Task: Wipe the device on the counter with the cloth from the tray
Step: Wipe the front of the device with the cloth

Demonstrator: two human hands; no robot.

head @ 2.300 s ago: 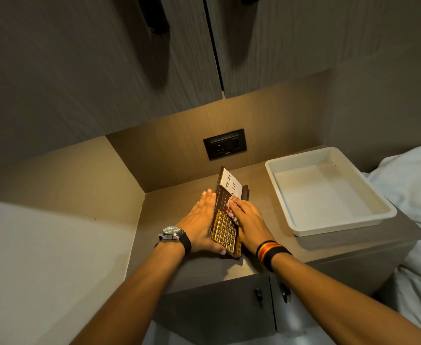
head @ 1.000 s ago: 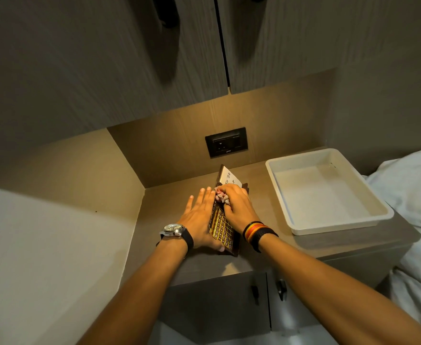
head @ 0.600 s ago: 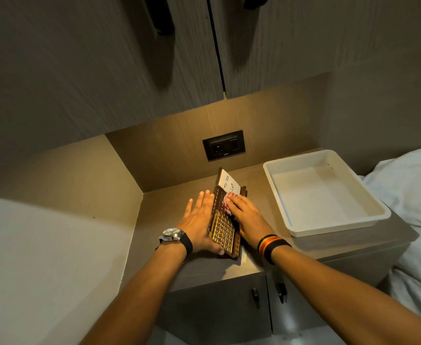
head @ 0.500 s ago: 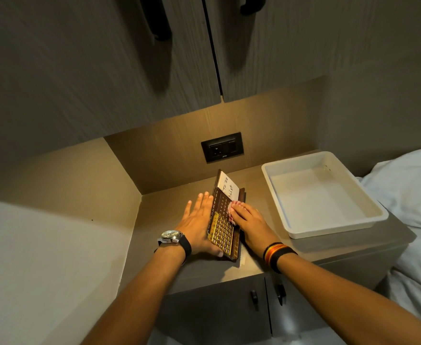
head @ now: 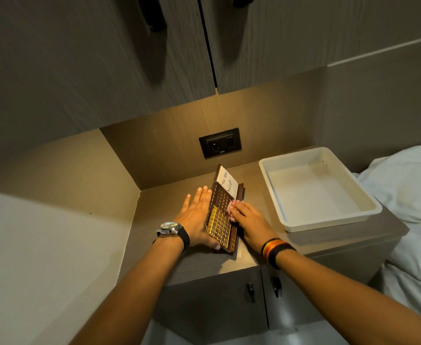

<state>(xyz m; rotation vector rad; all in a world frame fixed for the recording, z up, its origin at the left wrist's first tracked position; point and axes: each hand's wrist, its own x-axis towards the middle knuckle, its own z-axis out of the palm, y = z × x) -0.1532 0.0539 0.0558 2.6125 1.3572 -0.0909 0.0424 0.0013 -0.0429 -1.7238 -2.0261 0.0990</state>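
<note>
- The left hand point(head: 196, 215) lies flat and open on the surface point(head: 154, 220), fingers spread, its edge pressed against the left side of the device point(head: 220, 215); its grip holds nothing and only braces.
- One device lies in the middle of the surface, with gold keys near the person and a white note point(head: 227, 181) at its far end.
- The right hand point(head: 248, 221) has its grip closed on one small cloth point(head: 232, 207), pressed to the device's right side.
- Wiping seems to be under way; the next move probably calls for sweeping the cloth across uncleaned keys while the brace holds.
- One white tray point(head: 329, 221) stands to the right.
</note>
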